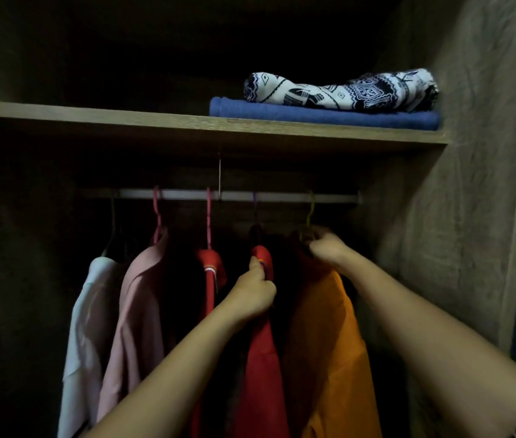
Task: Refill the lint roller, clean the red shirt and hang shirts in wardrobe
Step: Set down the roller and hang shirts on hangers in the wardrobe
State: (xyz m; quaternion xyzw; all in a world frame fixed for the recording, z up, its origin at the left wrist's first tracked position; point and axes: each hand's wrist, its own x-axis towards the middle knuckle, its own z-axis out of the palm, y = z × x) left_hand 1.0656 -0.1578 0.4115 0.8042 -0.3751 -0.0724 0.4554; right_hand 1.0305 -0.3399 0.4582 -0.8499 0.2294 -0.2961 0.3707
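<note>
Inside a dark wardrobe, several shirts hang from a metal rail [282, 196]. A red shirt [263, 368] hangs right of centre on a dark hanger; my left hand [253, 292] is closed on its collar and shoulder. Beside it on the right hangs an orange shirt [329, 358] on a yellow-green hanger [310, 213]; my right hand [327, 248] grips the top of that shirt at the hanger's neck. Another red shirt [211, 273] with a striped collar hangs to the left on a pink hanger. No lint roller is in view.
A pink shirt [136, 311] and a white shirt [86, 327] hang further left. The shelf [124, 120] above the rail carries a folded blue cloth [313, 115] with a black-and-white patterned cloth [345, 90] on top. The wardrobe's side wall [471, 184] stands close on the right.
</note>
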